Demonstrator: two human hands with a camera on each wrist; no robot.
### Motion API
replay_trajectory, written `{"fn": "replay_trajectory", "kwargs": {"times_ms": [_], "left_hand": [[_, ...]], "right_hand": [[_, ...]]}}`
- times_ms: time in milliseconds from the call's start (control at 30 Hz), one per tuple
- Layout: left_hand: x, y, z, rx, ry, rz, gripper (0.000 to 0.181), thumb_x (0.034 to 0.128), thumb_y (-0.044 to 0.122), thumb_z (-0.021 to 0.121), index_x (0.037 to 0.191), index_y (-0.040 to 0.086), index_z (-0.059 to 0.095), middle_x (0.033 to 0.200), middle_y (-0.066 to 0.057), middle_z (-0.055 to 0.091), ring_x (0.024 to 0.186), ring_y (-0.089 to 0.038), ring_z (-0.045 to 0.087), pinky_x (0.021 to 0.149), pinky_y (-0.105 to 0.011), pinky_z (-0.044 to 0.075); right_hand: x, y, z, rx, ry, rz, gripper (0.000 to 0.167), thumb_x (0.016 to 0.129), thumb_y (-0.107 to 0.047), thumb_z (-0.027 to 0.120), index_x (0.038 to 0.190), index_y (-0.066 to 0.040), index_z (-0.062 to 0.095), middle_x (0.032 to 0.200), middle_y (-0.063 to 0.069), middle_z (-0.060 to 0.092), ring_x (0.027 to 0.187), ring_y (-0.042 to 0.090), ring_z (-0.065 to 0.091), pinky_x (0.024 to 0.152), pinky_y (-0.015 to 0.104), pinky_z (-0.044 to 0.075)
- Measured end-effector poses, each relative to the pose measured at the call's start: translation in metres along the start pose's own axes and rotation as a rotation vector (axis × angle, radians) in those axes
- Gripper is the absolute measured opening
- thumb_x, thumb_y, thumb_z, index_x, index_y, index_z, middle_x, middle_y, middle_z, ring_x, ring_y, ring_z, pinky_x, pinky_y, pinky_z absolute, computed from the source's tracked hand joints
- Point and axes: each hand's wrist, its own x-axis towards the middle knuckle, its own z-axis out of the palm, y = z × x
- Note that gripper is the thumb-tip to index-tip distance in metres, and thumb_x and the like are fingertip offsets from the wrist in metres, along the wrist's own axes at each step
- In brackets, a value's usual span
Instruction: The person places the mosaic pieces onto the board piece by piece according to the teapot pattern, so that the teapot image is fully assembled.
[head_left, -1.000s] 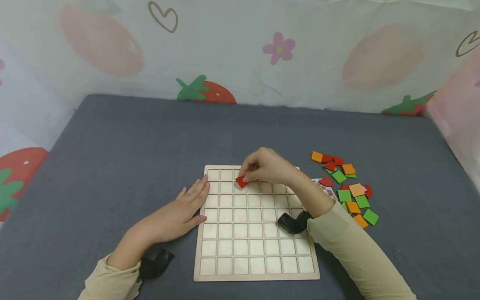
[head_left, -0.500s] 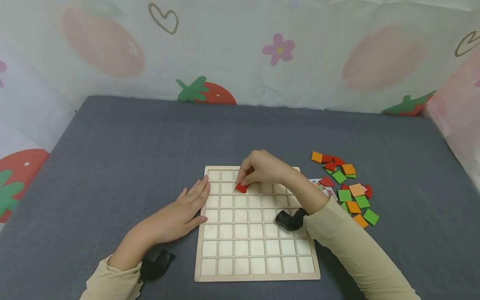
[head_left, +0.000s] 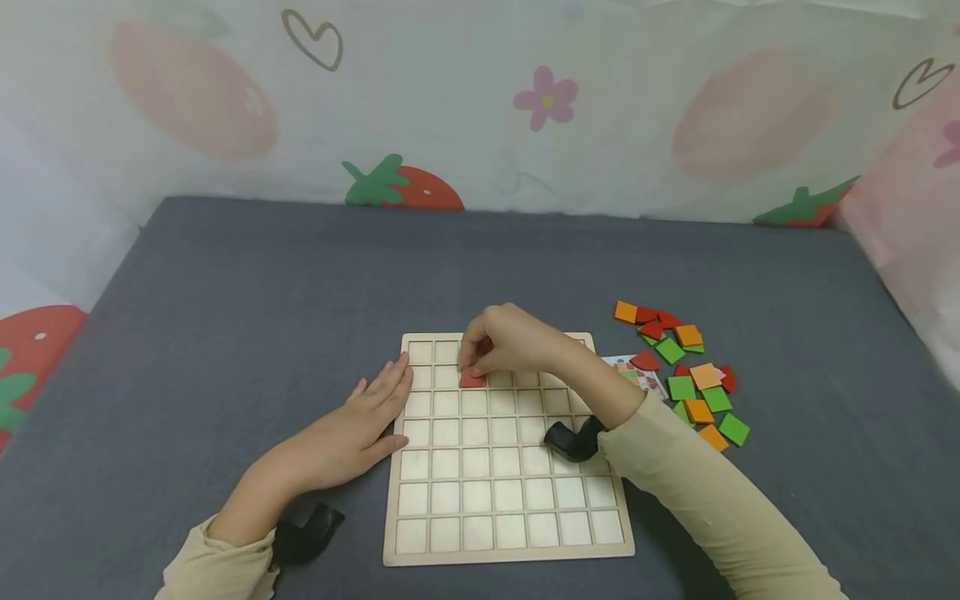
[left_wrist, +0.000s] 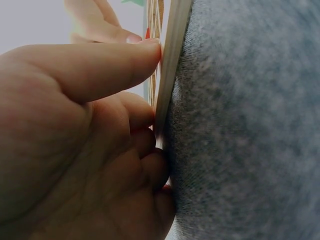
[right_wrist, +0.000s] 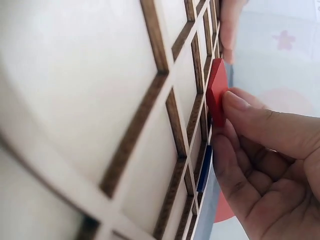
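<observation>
A wooden grid board [head_left: 507, 493] with square cells lies flat on the grey cloth. My right hand [head_left: 513, 340] pinches a red tile [head_left: 471, 380] between thumb and fingers, over the board's upper-left part. In the right wrist view the red tile [right_wrist: 218, 92] stands tilted against the grid ridges, one side curved or angled. A dark blue piece [right_wrist: 204, 169] sits in a cell near those fingers; the head view hides it behind the hand. My left hand [head_left: 360, 429] rests along the board's left edge, fingers straight, fingertips and thumb touching the rim.
Loose green [head_left: 681, 388], orange [head_left: 626, 312] and red tiles [head_left: 645, 361] lie scattered right of the board. A printed card [head_left: 632, 373] is partly covered by my right forearm. Black wrist mounts [head_left: 572, 442] sit at both wrists. A patterned curtain [head_left: 600, 125] backs the table.
The red tile has turned and come lower toward the board in my right hand, its point no longer facing down. My left hand stays at the edge. The head view has shifted slightly.
</observation>
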Motion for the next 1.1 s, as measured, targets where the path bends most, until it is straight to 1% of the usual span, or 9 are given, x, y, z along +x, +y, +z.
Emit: {"fn": "replay_trajectory", "kwargs": {"times_ms": [133,300,433,600,700,867,967,1100], "left_hand": [[0.0,0.0,-0.001,-0.004,0.004,0.01,0.07,0.0976,0.019,0.052,0.147,-0.007,0.011,0.156,-0.019,-0.001,0.142,-0.037,0.003,0.109,-0.058,0.01],[0.001,0.0,0.0,0.003,-0.002,0.0,0.071,0.0969,0.018,0.053,0.148,-0.006,0.01,0.156,-0.017,-0.003,0.142,-0.035,0.001,0.11,-0.057,0.008],[0.001,-0.001,0.0,0.008,0.004,0.006,0.07,0.0975,0.019,0.052,0.148,-0.007,0.01,0.156,-0.018,-0.002,0.142,-0.036,0.002,0.11,-0.058,0.009],[0.0,0.0,0.0,0.007,0.013,0.007,0.069,0.0979,0.019,0.052,0.147,-0.007,0.012,0.156,-0.019,-0.001,0.142,-0.037,0.003,0.109,-0.058,0.01],[0.0,-0.001,0.001,0.009,0.016,0.01,0.069,0.0979,0.02,0.052,0.147,-0.007,0.012,0.156,-0.02,-0.001,0.142,-0.037,0.003,0.109,-0.058,0.01],[0.0,-0.001,0.002,0.015,0.025,0.018,0.069,0.0979,0.02,0.052,0.147,-0.008,0.012,0.156,-0.021,0.0,0.142,-0.038,0.004,0.109,-0.059,0.01],[0.0,0.0,0.002,0.016,0.026,0.022,0.068,0.0981,0.019,0.051,0.147,-0.008,0.012,0.156,-0.021,0.0,0.142,-0.038,0.004,0.109,-0.059,0.01],[0.0,0.0,0.002,0.028,0.026,0.022,0.069,0.0979,0.019,0.052,0.147,-0.008,0.012,0.156,-0.021,0.0,0.141,-0.038,0.004,0.109,-0.058,0.011]], "right_hand": [[0.001,0.002,0.0,0.021,0.012,0.019,0.011,0.077,0.001,0.075,0.082,-0.008,0.074,0.081,-0.004,0.069,0.076,0.006,0.063,0.071,0.02,0.05],[0.001,0.001,-0.001,-0.017,-0.01,0.015,0.009,0.076,-0.001,0.076,0.081,-0.009,0.074,0.081,-0.004,0.068,0.074,0.006,0.061,0.069,0.019,0.049],[0.002,0.0,-0.002,-0.058,-0.029,-0.003,0.01,0.075,0.0,0.077,0.079,-0.009,0.074,0.08,-0.005,0.067,0.071,0.005,0.059,0.066,0.019,0.048],[0.003,0.001,-0.002,-0.071,-0.037,-0.014,0.01,0.074,0.0,0.077,0.078,-0.01,0.074,0.079,-0.005,0.067,0.07,0.005,0.059,0.066,0.019,0.048],[0.001,0.003,-0.002,-0.042,-0.029,-0.009,0.012,0.074,0.001,0.077,0.08,-0.009,0.073,0.081,-0.004,0.067,0.072,0.006,0.06,0.068,0.019,0.049],[-0.008,0.007,-0.005,0.061,0.021,0.014,0.015,0.076,0.001,0.076,0.089,-0.006,0.072,0.083,0.0,0.068,0.077,0.009,0.061,0.072,0.022,0.051],[-0.019,0.011,-0.011,0.121,0.068,0.025,0.015,0.078,0.0,0.075,0.092,-0.003,0.071,0.085,0.002,0.068,0.078,0.012,0.062,0.074,0.025,0.052],[-0.042,0.018,-0.022,0.184,0.126,0.051,0.015,0.081,-0.001,0.072,0.095,-0.001,0.07,0.087,0.004,0.069,0.079,0.015,0.063,0.075,0.027,0.053]]}}
